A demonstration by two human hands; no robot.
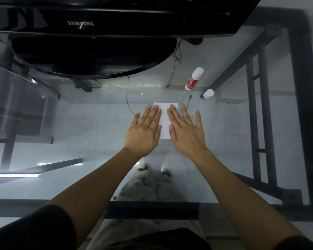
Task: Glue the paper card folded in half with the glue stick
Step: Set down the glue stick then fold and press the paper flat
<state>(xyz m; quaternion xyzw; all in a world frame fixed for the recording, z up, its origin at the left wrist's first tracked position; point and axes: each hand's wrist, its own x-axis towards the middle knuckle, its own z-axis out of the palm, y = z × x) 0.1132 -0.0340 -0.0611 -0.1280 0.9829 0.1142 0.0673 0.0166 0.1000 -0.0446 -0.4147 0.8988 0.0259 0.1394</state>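
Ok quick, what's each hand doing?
Left hand: open, flat on the white folded paper card, holding nothing.
Right hand: open, flat on the card, holding nothing.

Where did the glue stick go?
The glue stick lies on the glass table, beyond the right hand and the card, with a white cap just beside it.

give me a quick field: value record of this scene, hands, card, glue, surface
surface: glass table, floor visible through it
card: white paper card, flat on the glass, partly covered by both hands
left hand: open, palm down, pressing the card's left side
right hand: open, palm down, pressing the card's right side
glue stick: lying beyond the card, to the right, untouched
cap: white, off, apart from the stick
background: Samsung monitor
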